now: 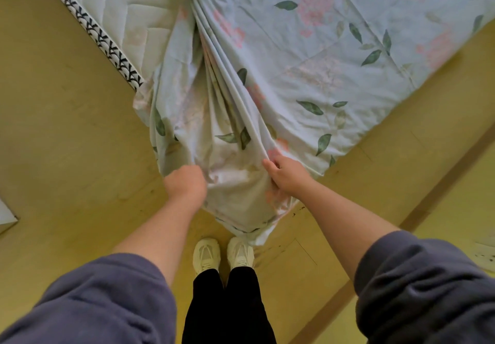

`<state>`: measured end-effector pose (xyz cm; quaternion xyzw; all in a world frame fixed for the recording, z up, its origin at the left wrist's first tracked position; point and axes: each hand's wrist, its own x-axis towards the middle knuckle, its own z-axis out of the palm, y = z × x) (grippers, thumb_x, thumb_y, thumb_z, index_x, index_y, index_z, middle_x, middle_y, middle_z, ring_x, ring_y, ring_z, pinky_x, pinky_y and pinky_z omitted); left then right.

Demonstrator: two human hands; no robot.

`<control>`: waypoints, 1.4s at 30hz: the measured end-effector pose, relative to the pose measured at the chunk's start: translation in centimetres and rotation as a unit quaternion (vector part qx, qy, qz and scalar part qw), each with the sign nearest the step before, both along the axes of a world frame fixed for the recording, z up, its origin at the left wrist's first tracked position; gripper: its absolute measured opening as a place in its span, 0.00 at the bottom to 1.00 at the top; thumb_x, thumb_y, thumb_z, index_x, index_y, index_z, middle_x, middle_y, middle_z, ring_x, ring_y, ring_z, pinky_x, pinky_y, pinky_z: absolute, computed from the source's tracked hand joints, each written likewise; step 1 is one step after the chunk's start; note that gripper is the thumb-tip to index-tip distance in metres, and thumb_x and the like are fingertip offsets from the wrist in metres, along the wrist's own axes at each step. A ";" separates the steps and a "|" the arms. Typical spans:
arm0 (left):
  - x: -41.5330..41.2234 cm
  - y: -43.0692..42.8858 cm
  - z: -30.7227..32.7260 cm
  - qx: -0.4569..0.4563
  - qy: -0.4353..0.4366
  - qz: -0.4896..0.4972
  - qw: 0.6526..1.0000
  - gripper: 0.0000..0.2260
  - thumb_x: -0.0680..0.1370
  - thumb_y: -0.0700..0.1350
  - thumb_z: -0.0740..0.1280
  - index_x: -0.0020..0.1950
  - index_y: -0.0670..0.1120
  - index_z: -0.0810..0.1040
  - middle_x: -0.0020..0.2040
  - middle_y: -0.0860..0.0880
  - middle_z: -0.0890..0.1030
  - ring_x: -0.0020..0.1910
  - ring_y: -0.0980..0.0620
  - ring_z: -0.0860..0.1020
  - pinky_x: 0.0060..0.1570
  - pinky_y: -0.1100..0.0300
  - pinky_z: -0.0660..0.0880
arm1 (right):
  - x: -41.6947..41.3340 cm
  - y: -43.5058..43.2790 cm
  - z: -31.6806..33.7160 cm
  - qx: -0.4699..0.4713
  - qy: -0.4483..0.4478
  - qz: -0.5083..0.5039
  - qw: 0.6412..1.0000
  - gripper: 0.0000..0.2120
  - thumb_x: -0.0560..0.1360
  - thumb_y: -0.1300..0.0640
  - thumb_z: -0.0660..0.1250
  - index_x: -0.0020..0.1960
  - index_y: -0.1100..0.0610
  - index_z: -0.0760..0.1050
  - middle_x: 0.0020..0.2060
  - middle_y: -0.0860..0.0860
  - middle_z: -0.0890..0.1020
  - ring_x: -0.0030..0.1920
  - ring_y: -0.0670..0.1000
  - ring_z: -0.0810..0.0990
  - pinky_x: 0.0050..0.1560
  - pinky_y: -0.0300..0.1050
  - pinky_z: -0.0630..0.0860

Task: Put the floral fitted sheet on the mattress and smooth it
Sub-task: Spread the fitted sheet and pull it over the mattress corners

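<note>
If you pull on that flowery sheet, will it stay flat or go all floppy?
Probably floppy: the floral sheet bunches into folds between the left hand and right hand. Likely light, since its corner hangs loosely towards the floor.

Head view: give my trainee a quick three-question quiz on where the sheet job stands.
1. True or false: the floral sheet already covers the whole mattress.
2. What does the left hand grip? A) sheet B) shoe C) nothing
3. Fill in: bunched sheet fabric hangs at the mattress's near ____, between the left hand and the right hand.

Key: 1 false, quilted mattress shows bare at upper left; 2 A; 3 corner.
</note>
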<state>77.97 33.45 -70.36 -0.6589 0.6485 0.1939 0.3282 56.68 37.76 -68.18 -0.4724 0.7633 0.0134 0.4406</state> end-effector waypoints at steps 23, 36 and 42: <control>8.2 -21.9 1.2 -0.015 0.331 0.086 0.939 0.07 0.78 0.44 0.65 0.41 0.46 0.72 0.43 0.45 0.78 0.40 0.47 0.73 0.35 0.58 0.67 | 14.5 -20.9 2.0 -0.067 -0.107 -0.233 0.964 0.15 0.78 0.54 0.63 0.64 0.55 0.73 0.56 0.51 0.79 0.53 0.52 0.79 0.55 0.49 0.77; 15.5 -24.4 11.5 0.167 0.612 0.107 0.766 0.15 0.76 0.40 0.69 0.33 0.49 0.69 0.29 0.58 0.70 0.31 0.58 0.67 0.33 0.66 0.65 | 22.0 -27.4 10.8 -0.125 -0.070 -0.341 0.929 0.20 0.78 0.55 0.62 0.28 0.56 0.63 0.24 0.50 0.65 0.28 0.49 0.63 0.31 0.44 0.60; 18.4 -24.9 11.5 0.249 0.559 0.312 0.727 0.16 0.78 0.37 0.64 0.32 0.48 0.65 0.30 0.51 0.69 0.30 0.54 0.66 0.33 0.64 0.67 | 21.3 -26.3 11.5 -0.117 -0.116 -0.386 0.908 0.21 0.78 0.53 0.61 0.28 0.54 0.60 0.25 0.49 0.63 0.29 0.49 0.62 0.33 0.44 0.58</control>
